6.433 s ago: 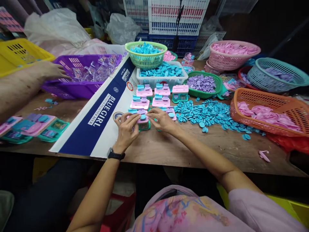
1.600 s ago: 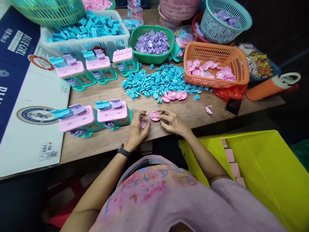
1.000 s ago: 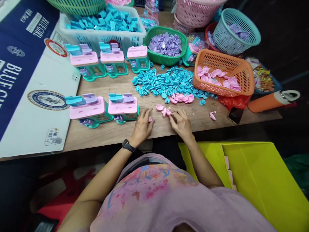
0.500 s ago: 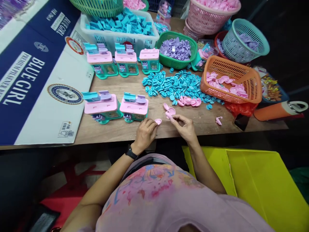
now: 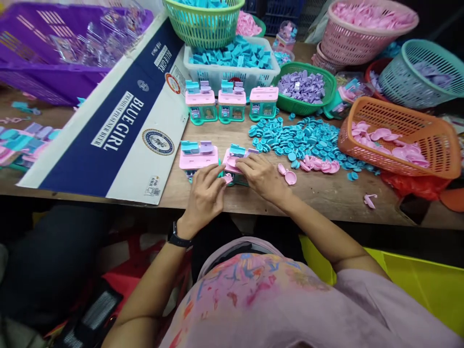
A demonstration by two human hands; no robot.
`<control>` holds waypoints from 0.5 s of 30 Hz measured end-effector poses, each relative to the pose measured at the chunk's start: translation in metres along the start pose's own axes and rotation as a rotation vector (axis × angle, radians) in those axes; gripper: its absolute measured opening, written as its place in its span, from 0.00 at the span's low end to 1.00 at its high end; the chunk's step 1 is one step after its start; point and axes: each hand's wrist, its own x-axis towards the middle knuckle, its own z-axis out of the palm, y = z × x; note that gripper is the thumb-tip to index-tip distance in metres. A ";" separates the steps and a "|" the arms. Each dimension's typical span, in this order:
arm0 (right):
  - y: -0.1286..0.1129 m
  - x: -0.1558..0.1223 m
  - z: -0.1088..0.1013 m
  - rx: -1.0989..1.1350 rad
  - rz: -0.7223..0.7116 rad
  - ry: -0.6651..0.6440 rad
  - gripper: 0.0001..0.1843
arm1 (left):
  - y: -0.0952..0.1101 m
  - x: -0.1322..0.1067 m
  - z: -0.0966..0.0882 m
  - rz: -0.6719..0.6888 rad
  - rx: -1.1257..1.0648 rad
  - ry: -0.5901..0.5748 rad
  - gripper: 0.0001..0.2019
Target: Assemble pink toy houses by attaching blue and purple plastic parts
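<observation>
Two pink-topped toy units on green bases stand near the table's front edge. My right hand (image 5: 264, 177) lies over the right-hand toy (image 5: 233, 160), its fingers curled on the pink top. At that toy's front, my left hand (image 5: 206, 194) pinches a small pink piece (image 5: 228, 179). The other toy (image 5: 198, 156) stands just to the left, untouched. Loose pink scoops (image 5: 287, 174) lie on the wood right of my right hand. A black watch (image 5: 178, 236) is on my left wrist.
Three more toys (image 5: 232, 102) line up behind. A pile of teal caps (image 5: 304, 139) spreads to the right, an orange basket (image 5: 427, 166) of pink scoops beyond it. A "BLUE GIRL" cardboard sheet (image 5: 119, 126) lies left. Baskets of blue (image 5: 217, 76) and purple (image 5: 324, 96) parts sit behind.
Both hands have moved left from the loose pink scoops to the right-hand toy. My left hand kept its pink piece. The view has swung left, showing the purple basket.
</observation>
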 end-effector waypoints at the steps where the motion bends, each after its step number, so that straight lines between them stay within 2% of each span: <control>1: 0.002 0.005 0.000 -0.040 -0.020 -0.017 0.15 | -0.003 0.004 -0.001 0.026 0.003 -0.042 0.07; 6: 0.000 0.011 0.000 -0.062 -0.079 -0.097 0.16 | -0.010 0.017 -0.005 0.064 -0.002 -0.173 0.09; 10: -0.002 0.011 0.004 -0.017 -0.014 -0.095 0.16 | -0.013 0.020 -0.009 0.032 -0.055 -0.229 0.10; 12: 0.003 0.011 0.004 0.067 0.010 -0.075 0.15 | -0.015 0.020 -0.013 0.006 -0.137 -0.208 0.09; 15: 0.006 0.011 0.000 0.347 0.012 0.075 0.13 | -0.016 0.014 -0.016 -0.155 -0.417 -0.025 0.04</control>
